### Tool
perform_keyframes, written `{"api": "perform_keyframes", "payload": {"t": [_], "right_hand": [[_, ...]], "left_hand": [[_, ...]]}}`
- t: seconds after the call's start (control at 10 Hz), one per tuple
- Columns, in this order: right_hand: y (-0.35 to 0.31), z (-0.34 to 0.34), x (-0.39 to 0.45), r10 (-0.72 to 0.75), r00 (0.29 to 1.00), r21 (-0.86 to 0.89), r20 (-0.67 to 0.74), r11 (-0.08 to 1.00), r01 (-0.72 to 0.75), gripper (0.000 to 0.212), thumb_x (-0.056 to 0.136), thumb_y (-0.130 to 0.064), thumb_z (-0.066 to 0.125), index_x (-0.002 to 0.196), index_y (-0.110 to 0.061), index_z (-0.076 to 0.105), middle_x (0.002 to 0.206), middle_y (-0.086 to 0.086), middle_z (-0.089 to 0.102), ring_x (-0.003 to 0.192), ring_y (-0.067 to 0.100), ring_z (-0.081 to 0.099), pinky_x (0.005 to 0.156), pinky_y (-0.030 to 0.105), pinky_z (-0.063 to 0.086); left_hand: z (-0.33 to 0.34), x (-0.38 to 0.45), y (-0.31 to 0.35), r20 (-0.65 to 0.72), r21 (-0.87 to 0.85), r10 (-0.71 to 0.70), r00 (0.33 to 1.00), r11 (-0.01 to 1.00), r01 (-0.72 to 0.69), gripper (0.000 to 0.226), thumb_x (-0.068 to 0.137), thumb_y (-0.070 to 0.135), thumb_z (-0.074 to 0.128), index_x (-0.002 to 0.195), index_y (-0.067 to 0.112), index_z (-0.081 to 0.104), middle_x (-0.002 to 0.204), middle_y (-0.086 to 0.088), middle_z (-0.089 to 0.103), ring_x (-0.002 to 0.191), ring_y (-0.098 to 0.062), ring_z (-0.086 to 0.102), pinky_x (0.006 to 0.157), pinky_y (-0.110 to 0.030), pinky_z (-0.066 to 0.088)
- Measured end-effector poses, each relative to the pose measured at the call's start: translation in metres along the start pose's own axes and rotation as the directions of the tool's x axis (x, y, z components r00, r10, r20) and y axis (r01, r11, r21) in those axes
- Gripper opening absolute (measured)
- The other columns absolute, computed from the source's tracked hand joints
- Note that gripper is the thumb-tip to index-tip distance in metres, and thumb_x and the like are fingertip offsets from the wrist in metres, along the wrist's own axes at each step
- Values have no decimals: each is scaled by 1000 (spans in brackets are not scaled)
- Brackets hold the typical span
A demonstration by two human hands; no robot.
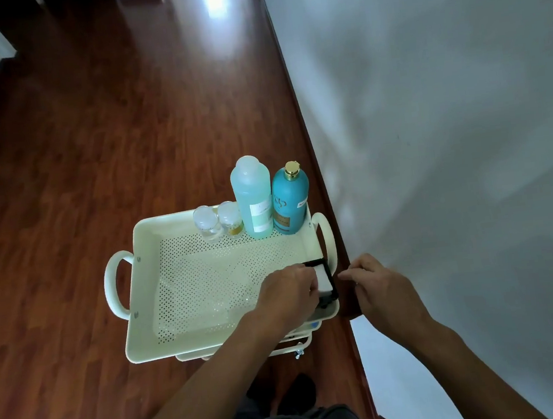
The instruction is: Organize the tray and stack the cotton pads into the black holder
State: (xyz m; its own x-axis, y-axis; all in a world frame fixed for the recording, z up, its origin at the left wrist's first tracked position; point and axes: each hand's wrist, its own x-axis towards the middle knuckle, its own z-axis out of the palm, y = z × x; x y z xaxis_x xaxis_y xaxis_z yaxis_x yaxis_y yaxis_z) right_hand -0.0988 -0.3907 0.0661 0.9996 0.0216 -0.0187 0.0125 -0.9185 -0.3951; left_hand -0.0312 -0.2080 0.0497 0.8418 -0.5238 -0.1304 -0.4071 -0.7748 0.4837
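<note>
now your left hand [288, 294] presses the cotton pads [323, 281] into the black holder [328, 277] just past your knuckles; soft, light, so pinch edges. right hand [380, 283] hovers relaxed, empty.

I count two big bottles, a light blue bottle [252, 198] and a dark teal bottle [290, 201]. I count two small jars, a clear jar [206, 222] and a yellow jar [230, 218]. There is one cream tray [140, 238], one black holder [328, 274], and my two hands, my left hand [286, 296] and my right hand [378, 285].
</note>
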Motion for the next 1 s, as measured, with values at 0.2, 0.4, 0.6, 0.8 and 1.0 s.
{"api": "perform_keyframes", "payload": {"t": [0.2, 0.4, 0.6, 0.8, 1.0], "right_hand": [[-2, 5, -5, 0, 999, 17, 42, 1000, -1, 23, 96, -14, 57, 112, -16, 74, 107, -3, 64, 74, 17, 65, 72, 28, 60], [-6, 13, 0, -45, 992, -3, 118, 999, 46, 27, 96, -15, 57, 119, -19, 71, 114, -5, 61, 77, 20, 64, 76, 32, 59], [-18, 22, 23, -101, 989, -96, 108, 989, 111, 25, 95, -29, 62, 118, -24, 70, 109, -5, 66, 74, 18, 66, 68, 30, 55], [-32, 27, 49, -62, 971, -256, 229, 959, 121, 22, 93, -40, 58, 109, -29, 68, 101, -6, 71, 87, 16, 67, 74, 30, 49], [-28, 25, 53, -14, 966, -257, 257, 963, 83, 24, 91, -46, 59, 110, -33, 68, 104, -7, 72, 92, 16, 67, 75, 29, 48]], "left_hand": [[4, 2, -5, 15, 10, 17, 1000, 1000, -18, 20, 91, 28, 57, 97, 22, 75, 94, 0, 67, 81, -23, 63, 69, -32, 49], [2, 1, -17, 7, -73, 16, 1000, 997, -15, 16, 89, 33, 63, 98, 26, 74, 93, 7, 64, 82, -17, 62, 70, -30, 47], [-14, 3, -43, -63, -140, -85, 994, 987, 75, 10, 88, 35, 65, 91, 28, 71, 83, 12, 57, 74, -10, 56, 65, -27, 42], [-19, -3, -66, -58, -126, -176, 983, 978, 168, 9, 88, 36, 65, 87, 28, 70, 83, 12, 57, 76, -14, 59, 67, -29, 45], [-19, -13, -91, -76, -56, -244, 967, 969, 240, 18, 92, 38, 62, 105, 26, 68, 98, 6, 62, 83, -18, 65, 74, -33, 51]]}}
